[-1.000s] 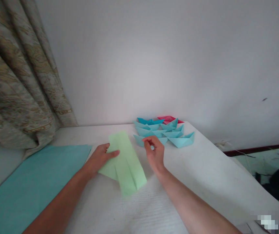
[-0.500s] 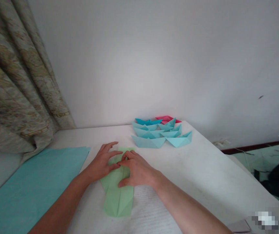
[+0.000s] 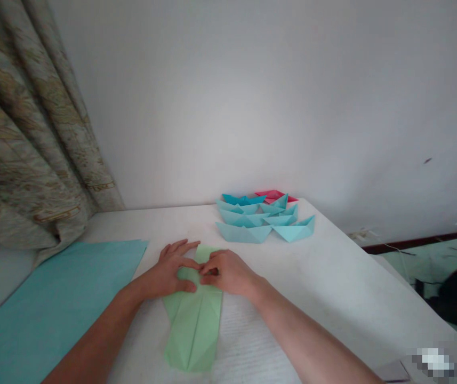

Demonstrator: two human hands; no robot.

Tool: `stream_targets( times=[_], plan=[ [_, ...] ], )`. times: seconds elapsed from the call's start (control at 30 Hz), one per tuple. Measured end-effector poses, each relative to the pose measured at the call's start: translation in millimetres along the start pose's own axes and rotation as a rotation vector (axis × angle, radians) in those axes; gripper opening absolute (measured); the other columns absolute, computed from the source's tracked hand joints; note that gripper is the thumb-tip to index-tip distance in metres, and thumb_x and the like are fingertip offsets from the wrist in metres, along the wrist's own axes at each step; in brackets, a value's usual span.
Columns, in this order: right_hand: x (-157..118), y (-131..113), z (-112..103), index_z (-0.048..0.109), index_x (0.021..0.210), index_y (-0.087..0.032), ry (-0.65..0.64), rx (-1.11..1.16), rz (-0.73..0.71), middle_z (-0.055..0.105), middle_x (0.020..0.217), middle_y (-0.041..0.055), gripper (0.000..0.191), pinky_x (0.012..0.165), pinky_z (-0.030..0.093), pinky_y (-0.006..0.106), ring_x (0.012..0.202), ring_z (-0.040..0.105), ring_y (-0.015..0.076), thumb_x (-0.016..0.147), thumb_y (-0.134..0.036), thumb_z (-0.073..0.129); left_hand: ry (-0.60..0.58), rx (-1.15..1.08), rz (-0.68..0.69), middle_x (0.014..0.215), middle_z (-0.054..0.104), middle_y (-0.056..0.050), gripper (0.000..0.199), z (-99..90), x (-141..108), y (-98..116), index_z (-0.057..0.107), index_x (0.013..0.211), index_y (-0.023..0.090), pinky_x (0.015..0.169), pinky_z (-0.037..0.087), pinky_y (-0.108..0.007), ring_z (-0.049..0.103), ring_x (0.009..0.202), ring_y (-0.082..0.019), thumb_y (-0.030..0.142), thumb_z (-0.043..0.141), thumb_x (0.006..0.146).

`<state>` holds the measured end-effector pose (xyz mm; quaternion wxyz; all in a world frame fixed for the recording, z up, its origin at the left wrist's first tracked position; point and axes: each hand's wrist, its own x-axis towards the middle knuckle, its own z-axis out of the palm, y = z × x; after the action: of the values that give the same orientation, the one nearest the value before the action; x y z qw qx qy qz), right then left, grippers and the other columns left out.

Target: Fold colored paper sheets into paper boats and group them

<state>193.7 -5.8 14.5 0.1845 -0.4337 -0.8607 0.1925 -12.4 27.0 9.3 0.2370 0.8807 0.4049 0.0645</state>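
A folded sheet of light green paper (image 3: 195,325) lies lengthwise on the white table, with creases running along its middle. On its far left part rests my left hand (image 3: 174,272), fingers spread and thumb lying on the paper. My right hand (image 3: 230,272) is closed at the paper's far right part, thumb and fingertips pinched together on it. The fingertips of both hands meet near the paper's middle line. Part of the far end is hidden under my hands.
Several folded paper boats (image 3: 244,232), mostly light blue, stand at the back; a pink boat (image 3: 274,196) is behind them. Large blue-green sheets (image 3: 64,293) lie at the left, below a patterned curtain (image 3: 32,122). The white table's (image 3: 332,298) right edge slopes towards me.
The green paper has shifted slightly towards me. My right hand has drawn its thumb in to a pinch, and my left thumb has moved down onto the paper.
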Motion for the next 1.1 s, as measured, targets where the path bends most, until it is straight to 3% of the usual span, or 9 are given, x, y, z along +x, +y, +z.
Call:
stream_targets(
  times=[0.27,0.43,0.57,0.73,0.83,0.93,1.1],
  plan=[
    [-8,-7,2,0.071,0.058,-0.019,-0.040,0.043,-0.055,0.060,0.048,-0.0045,0.019,0.049,0.029,0.022,0.045,0.046,0.0080,0.074,-0.029,0.067,0.018,-0.008,-0.022,0.153,0.024,-0.004,0.054,-0.3,0,0,0.064,0.114,0.036,0.108,0.005,-0.056,0.012,0.139,-0.037,0.058,0.068,0.064],
    [-5,-2,-1,0.075,0.062,-0.019,0.048,-0.031,0.104,0.065,0.051,0.0004,0.021,0.045,0.026,0.025,0.045,0.051,0.0112,0.077,-0.027,0.062,-0.048,-0.019,-0.020,0.152,0.026,-0.001,0.050,-3.7,-1,3,0.061,0.116,0.040,0.106,-0.002,-0.060,0.010,0.140,-0.035,0.056,0.064,0.070],
    [-4,6,-7,0.077,0.076,-0.023,0.179,-0.100,0.281,0.072,0.064,0.0055,0.022,0.047,0.030,0.027,0.051,0.059,0.0164,0.082,-0.029,0.057,-0.049,-0.022,-0.017,0.153,0.023,-0.001,0.051,-4.7,-2,4,0.060,0.118,0.040,0.106,-0.002,-0.060,0.008,0.140,-0.035,0.056,0.064,0.070],
    [-2,7,-5,0.075,0.075,-0.022,0.207,-0.165,0.295,0.072,0.067,0.0080,0.022,0.052,0.033,0.028,0.059,0.063,0.0204,0.082,-0.027,0.055,-0.068,-0.010,0.012,0.154,0.016,0.001,0.055,-4.3,-2,5,0.055,0.122,0.042,0.104,-0.005,-0.064,0.002,0.140,-0.036,0.057,0.064,0.069],
    [-2,4,-3,0.073,0.065,-0.021,0.200,-0.224,0.296,0.070,0.062,0.0083,0.026,0.051,0.030,0.029,0.055,0.061,0.0197,0.082,-0.025,0.053,-0.077,-0.002,0.012,0.155,0.010,0.002,0.058,-3.4,-2,5,0.051,0.124,0.044,0.101,-0.006,-0.068,-0.004,0.140,-0.037,0.057,0.064,0.069],
    [-3,-2,-3,0.069,0.056,-0.020,0.155,-0.225,0.236,0.067,0.054,0.0048,0.028,0.049,0.027,0.027,0.047,0.055,0.0156,0.079,-0.021,0.053,-0.067,-0.005,-0.021,0.155,0.005,0.000,0.061,-2.4,-2,4,0.050,0.126,0.042,0.100,-0.006,-0.069,-0.007,0.139,-0.039,0.059,0.063,0.069],
    [-12,-20,3,0.067,0.055,-0.020,-0.051,-0.126,-0.133,0.063,0.052,-0.0016,0.024,0.053,0.032,0.025,0.050,0.052,0.0116,0.076,-0.016,0.056,-0.006,-0.018,-0.097,0.155,0.003,-0.002,0.062,-1.1,-1,2,0.052,0.126,0.040,0.102,-0.002,-0.068,-0.007,0.139,-0.039,0.059,0.064,0.069]
  ],
)
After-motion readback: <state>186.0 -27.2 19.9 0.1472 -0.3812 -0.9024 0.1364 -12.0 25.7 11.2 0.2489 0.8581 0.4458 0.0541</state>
